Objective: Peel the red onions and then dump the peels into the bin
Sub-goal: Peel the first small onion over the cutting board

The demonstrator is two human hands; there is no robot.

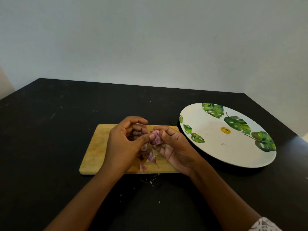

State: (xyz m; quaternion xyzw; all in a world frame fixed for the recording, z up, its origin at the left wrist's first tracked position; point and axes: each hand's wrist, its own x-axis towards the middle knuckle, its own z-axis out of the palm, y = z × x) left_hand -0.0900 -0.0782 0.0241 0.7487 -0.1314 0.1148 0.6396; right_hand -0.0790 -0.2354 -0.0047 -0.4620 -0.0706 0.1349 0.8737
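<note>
A small red onion [156,138], pale purple, is held above the wooden cutting board [95,147]. My right hand [175,147] grips it from the right with fingers curled around it. My left hand [126,139] comes in from the left, its thumb pressed against the onion's side and its fingers curled above. Loose onion peels [148,157] lie on the board under my hands. No bin is in view.
A large white plate [208,139] with green leaf prints sits on the black table [50,130] to the right of the board. Small peel scraps [150,180] lie on the table by the board's near edge. A pale wall stands behind the table.
</note>
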